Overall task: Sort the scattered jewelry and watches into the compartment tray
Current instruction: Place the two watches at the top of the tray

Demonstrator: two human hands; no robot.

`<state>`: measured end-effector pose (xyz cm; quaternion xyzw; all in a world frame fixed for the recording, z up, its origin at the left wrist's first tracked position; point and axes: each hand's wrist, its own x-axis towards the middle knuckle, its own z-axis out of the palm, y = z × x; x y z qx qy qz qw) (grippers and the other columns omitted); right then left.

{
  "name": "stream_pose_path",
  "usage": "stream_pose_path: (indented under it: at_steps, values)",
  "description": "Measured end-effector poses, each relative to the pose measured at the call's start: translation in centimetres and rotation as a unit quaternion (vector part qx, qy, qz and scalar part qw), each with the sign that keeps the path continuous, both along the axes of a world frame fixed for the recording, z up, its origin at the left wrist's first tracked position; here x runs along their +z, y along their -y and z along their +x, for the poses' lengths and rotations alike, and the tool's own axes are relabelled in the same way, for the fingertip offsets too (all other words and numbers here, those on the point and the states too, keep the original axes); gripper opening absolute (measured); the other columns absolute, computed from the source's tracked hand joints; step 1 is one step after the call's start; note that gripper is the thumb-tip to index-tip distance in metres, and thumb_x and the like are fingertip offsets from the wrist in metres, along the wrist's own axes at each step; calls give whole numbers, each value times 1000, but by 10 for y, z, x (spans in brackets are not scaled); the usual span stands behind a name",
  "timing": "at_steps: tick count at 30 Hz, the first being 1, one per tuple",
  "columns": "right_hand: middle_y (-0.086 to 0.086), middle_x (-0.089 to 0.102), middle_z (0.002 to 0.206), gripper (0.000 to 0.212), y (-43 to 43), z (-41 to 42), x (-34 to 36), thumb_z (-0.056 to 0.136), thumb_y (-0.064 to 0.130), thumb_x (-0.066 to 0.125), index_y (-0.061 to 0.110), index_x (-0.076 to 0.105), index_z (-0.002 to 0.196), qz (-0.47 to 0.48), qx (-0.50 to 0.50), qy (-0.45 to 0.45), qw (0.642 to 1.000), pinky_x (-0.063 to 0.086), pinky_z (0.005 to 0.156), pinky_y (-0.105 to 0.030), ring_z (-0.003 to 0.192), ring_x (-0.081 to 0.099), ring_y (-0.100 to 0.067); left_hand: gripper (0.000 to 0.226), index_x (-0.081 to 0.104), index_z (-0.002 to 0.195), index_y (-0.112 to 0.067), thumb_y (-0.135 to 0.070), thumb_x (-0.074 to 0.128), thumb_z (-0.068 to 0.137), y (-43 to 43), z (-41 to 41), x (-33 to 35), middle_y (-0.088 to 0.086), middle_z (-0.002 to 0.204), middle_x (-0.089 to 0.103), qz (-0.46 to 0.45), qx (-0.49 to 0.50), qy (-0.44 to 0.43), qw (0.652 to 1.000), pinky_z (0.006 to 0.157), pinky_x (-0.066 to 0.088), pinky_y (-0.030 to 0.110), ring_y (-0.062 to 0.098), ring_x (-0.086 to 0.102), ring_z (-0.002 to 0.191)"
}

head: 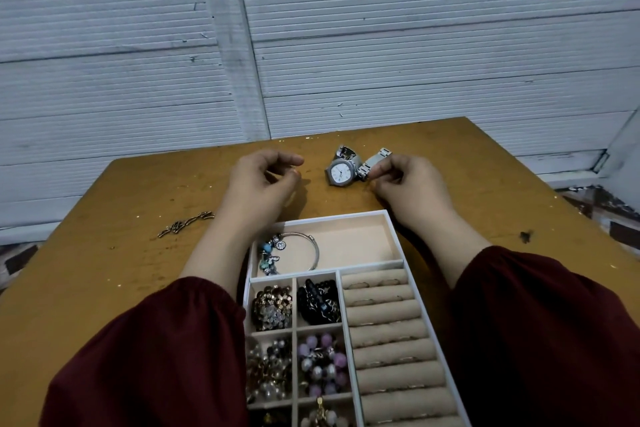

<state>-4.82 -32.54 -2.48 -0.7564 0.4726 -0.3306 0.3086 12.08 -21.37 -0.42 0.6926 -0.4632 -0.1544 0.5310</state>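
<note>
Pinching the metal band of the silver watch [341,172] with the right hand [412,192], fingers [382,170] narrowed on the links just right of the dial. Lying dial-up on the wooden surface [485,184], just beyond the far rim of the tray [398,243], with the band trailing behind and to the right, so stretched roughly across the view. Far nearer the right hand, with the left hand [261,184] poised just to the watch's left, loosely curled and gripping nothing visible. Probably next: lifting and drawing back toward the body into the wide far compartment, bare on its right half, with a charm bracelet [299,250] coiled in its left. Only the tray's rim in the way, so needing a small lift over it. Well apart on the left, a dark chain [185,224] not yet sorted. Nearer the body, small compartments crowded with beads, and ring rolls [384,326] down the right side
</note>
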Motion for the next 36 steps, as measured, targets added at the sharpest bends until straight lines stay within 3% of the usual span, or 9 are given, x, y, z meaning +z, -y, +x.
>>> stream_pose_path:
  at_steps: [4,7,9,12,16,19,25,30,36]
  values:
    - [11,62,67,25,4,0,-1,78,6,64,29,60,68,19,-10,90,996,52,76,-36,69,59,-11,28,64,110,-24,-9,65,87,17,-7,6,-1,107,63,67,-78,92,990,65,44,9,-4,52,68]
    - [9,61,68,24,6,0,-2,78,4,63,27,60,70,29,-16,124,992,49,73,-32,65,57,-8,46,50,132,-35,-20,61,90,26,-8,3,0,129,52,161,-117,205,958,104,38,34,21,49,114]
    - [8,61,68,24,7,0,-2,78,4,63,27,60,70,27,-14,122,992,49,72,-30,66,58,-8,51,41,139,-42,-27,58,92,28,-6,-1,-1,125,51,209,-122,219,945,110,30,47,31,42,123]
    - [8,62,70,23,6,0,-2,78,5,63,27,60,71,23,-13,116,993,50,73,-30,68,59,-9,49,46,134,-41,-29,61,90,31,-2,-9,-5,123,58,176,-122,211,954,104,36,50,31,48,114]
    - [7,62,71,21,5,0,-2,78,5,63,25,60,73,14,-17,107,994,49,71,-28,69,59,-9,29,61,112,-36,-33,68,84,31,-2,-9,-14,91,60,160,-113,207,959,93,45,47,26,55,99]
    - [7,62,71,21,5,0,-3,77,4,63,25,62,74,20,-15,110,994,51,73,-30,70,59,-10,19,67,100,-27,-37,69,83,33,-3,-10,-6,89,65,149,-105,204,962,87,49,43,24,59,91]
    - [10,61,69,25,3,3,-3,77,2,64,26,60,69,18,-9,118,993,53,76,-33,69,60,-10,43,51,130,-42,-46,59,88,31,-12,-5,-1,113,48,185,-106,269,939,104,33,41,23,42,113]
    - [9,62,70,25,2,3,-3,77,4,64,27,59,69,10,-10,116,993,52,75,-31,70,61,-11,13,56,95,-41,-44,64,85,32,-15,-3,-3,104,52,173,-101,262,944,98,37,41,22,44,107]
    - [10,60,68,27,4,3,-4,78,2,63,27,58,69,10,-3,121,993,49,72,-25,66,57,-5,20,53,72,-27,-27,68,85,33,-17,-5,-6,73,58,152,-126,172,965,71,44,33,12,50,68]
